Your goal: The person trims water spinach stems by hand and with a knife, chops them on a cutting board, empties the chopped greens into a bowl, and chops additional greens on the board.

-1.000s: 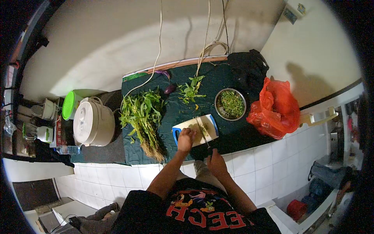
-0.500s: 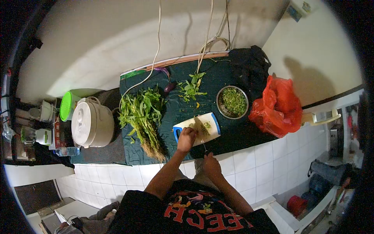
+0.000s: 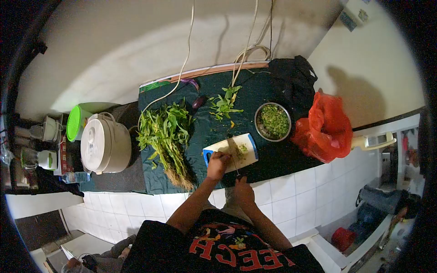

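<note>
A white cutting board with blue ends [image 3: 251,158] lies near the table's front edge. My left hand [image 3: 218,165] is closed on the board's left half; what its fingers press on is hidden. In my right hand [image 3: 244,192] is the dark handle of a knife [image 3: 234,160], whose thin blade lies across the board beside my left fingertips. Chopped green pieces [image 3: 242,150] rest to the right of the blade. Behind and right of the board stands a round metal bowl [image 3: 290,123] holding more chopped greens [image 3: 273,119].
Left of the board lies a rooted bunch of leafy greens [image 3: 166,132]. Loose leaves [image 3: 225,104] and a purple eggplant [image 3: 199,102] are farther back. A red plastic bag [image 3: 325,127] stands right, a rice cooker [image 3: 107,143] left. Another person [image 3: 109,257] is at lower left.
The knife and my right hand have shifted slightly left, toward my left hand. My left hand stays closed on the board. The whole view has moved slightly.
</note>
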The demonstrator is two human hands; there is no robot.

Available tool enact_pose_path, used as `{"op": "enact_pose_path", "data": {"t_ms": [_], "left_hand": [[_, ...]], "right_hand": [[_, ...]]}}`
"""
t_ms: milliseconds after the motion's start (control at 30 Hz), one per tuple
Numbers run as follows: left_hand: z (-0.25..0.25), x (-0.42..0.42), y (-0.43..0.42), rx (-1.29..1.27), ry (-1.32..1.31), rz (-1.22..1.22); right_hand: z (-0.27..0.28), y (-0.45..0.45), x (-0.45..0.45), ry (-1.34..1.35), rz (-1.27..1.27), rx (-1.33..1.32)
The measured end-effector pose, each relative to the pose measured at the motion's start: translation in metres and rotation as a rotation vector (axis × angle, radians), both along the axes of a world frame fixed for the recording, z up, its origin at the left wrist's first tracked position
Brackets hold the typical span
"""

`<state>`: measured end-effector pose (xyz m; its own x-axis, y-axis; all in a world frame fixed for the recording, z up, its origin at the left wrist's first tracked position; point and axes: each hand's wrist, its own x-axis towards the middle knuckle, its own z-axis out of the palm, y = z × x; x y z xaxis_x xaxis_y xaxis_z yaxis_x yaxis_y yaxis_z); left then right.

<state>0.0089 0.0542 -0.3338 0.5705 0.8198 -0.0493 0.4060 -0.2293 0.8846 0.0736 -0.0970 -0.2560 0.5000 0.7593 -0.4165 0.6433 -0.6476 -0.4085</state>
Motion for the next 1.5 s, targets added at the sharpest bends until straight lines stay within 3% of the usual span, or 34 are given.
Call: {"op": "enact_pose_path", "data": {"t_ms": [67,133,200,267,367,567,633,767,833,1067,1167,1233,1400,1500], "left_hand": [[0.005,0.000,0.001,-0.351,-0.166,0.134],[0.016,-0.002,0.004,0.187,0.169,-0.040],[0.026,-0.002,0.008,0.157,0.188,-0.043],[0.024,0.001,0.013,0.132,0.200,-0.042],[0.015,-0.003,0.014,0.118,0.178,-0.035],[0.015,-0.007,0.009,0.232,0.173,-0.070],[0.019,-0.013,0.008,0.468,0.122,-0.179],[0.018,-0.020,0.009,0.493,0.059,-0.218],[0.021,-0.022,0.008,0.510,0.048,-0.261],[0.041,-0.022,0.005,0.415,0.088,-0.143],[0.024,-0.015,0.014,0.217,0.119,-0.113],[0.040,-0.011,0.018,0.352,0.467,-0.126],[0.062,-0.002,0.016,0.242,0.581,-0.036],[0.054,-0.006,0.019,0.224,0.617,-0.041]], "right_hand": [[-0.019,-0.003,-0.005,-0.017,0.011,-0.058],[-0.017,0.004,-0.003,-0.047,0.032,0.055],[-0.009,0.016,0.002,-0.082,0.047,0.169],[0.017,0.031,0.010,0.055,0.013,-0.024],[0.032,0.031,0.008,0.045,-0.011,0.005],[-0.027,0.008,-0.005,-0.071,0.044,0.195],[-0.002,0.023,0.003,-0.019,0.010,0.138],[0.022,0.041,0.012,0.100,-0.084,-0.059],[0.009,0.029,0.000,0.043,-0.043,-0.011],[-0.009,0.023,-0.004,-0.075,0.043,0.220],[0.001,0.039,0.001,0.030,-0.106,0.028],[0.010,0.033,-0.005,0.034,-0.060,0.022],[-0.007,0.024,-0.011,0.021,-0.038,0.010],[-0.013,0.033,-0.006,-0.050,-0.022,0.311]]}}
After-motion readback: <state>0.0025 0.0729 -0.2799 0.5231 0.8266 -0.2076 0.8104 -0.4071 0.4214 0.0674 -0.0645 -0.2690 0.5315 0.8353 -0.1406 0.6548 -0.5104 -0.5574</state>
